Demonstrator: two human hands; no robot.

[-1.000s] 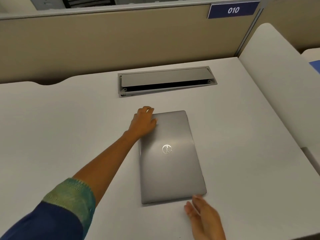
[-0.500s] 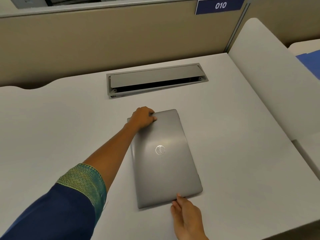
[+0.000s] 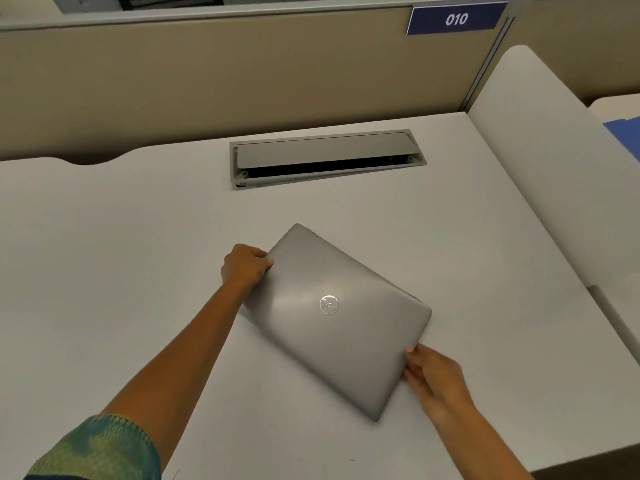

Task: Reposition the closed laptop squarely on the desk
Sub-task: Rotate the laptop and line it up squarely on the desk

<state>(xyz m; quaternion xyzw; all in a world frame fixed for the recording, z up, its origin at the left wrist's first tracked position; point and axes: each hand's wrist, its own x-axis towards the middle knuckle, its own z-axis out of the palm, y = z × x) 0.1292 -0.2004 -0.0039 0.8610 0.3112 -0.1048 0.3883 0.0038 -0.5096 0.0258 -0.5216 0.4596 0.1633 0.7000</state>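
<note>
White desk (image 3: 121,254) under me, cable hatch (image 3: 325,159) behind; the closed laptop (image 3: 341,317) lies skewed at its middle. My left hand (image 3: 244,268) grips its far edge, my right hand (image 3: 434,374) pinches the near one. Stiff, slick, fairly heavy: I'd hold opposite edges.

laptop (image 3: 337,317): plain silver-grey lid; round shiny silver logo at its middle
desk (image 3: 104,254): plain pale grey-white
cable hatch (image 3: 325,157), beyond the laptop: mid-grey frame and flap; black slot
partition (image 3: 207,74), beyond the laptop: flat beige; grey top rail
number plate (image 3: 456,19), on the partition: dark blue; white digits
sleeve (image 3: 100,448), left of the laptop: green-and-teal mottled cuff; navy edge
</note>
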